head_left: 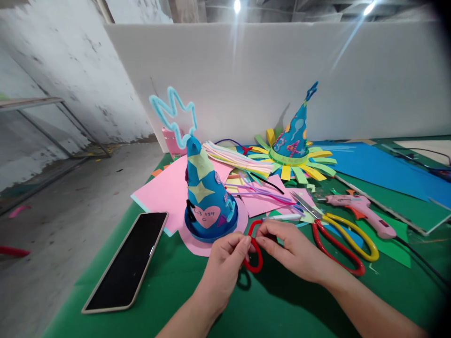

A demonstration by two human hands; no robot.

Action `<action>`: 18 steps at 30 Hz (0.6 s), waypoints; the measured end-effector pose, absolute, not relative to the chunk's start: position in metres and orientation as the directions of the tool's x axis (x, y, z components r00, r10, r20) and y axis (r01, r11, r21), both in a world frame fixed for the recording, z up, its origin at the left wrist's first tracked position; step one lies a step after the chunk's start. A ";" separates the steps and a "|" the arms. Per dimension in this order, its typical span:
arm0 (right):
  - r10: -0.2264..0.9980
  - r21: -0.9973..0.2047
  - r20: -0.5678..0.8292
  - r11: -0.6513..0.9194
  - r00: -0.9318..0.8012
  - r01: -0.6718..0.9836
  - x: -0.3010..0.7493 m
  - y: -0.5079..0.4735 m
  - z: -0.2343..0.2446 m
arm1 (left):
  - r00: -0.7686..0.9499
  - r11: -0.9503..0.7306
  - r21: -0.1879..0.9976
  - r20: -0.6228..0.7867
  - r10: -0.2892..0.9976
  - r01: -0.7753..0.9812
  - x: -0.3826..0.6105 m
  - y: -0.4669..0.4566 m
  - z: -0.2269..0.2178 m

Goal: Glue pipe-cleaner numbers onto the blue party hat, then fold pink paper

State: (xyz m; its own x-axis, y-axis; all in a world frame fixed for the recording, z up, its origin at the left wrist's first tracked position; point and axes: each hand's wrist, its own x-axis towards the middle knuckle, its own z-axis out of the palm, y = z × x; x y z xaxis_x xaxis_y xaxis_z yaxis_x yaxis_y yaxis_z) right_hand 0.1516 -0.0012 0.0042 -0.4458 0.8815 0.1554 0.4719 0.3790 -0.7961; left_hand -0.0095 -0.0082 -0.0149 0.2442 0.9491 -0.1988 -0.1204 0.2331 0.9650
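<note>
A red pipe cleaner, bent into loops, is held just above the green table between my two hands. My left hand pinches it near the middle, where the loops meet. On the other side, the fingertips of my right hand are closed on its upper part. Right behind my hands stands a blue cone party hat with yellow stars, a pink heart and a pale blue crown-shaped pipe cleaner at its tip. Its base sits on a round pink paper brim.
A phone lies at left. Scissors with red and yellow handles and a pink glue gun lie at right. Behind are a second decorated hat, pipe cleaners, pink paper, blue sheets and a white board.
</note>
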 end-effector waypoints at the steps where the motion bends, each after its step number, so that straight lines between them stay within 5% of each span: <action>1: 0.887 -0.801 0.152 0.369 -0.436 0.472 0.151 -0.002 0.004 | 0.219 0.186 0.979 -0.163 0.962 -0.089 -0.009 -0.009 -0.014; 9: 0.908 -0.869 0.111 0.286 -0.405 0.404 0.151 -0.003 0.003 | 0.141 -0.044 0.994 0.030 0.990 0.097 -0.005 -0.012 -0.007; 18: 0.931 -0.920 0.086 0.210 -0.355 0.329 0.145 -0.006 -0.002 | 0.188 0.059 0.998 -0.062 0.980 0.025 -0.004 -0.010 -0.010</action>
State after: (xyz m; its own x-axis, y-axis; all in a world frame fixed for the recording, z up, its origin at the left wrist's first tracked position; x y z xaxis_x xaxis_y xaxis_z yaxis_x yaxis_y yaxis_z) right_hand 0.1452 -0.0057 -0.0021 -0.3552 0.9309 0.0856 0.3295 0.2103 -0.9204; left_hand -0.0045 -0.0100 -0.0100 0.1876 0.9803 -0.0621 0.0247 0.0585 0.9980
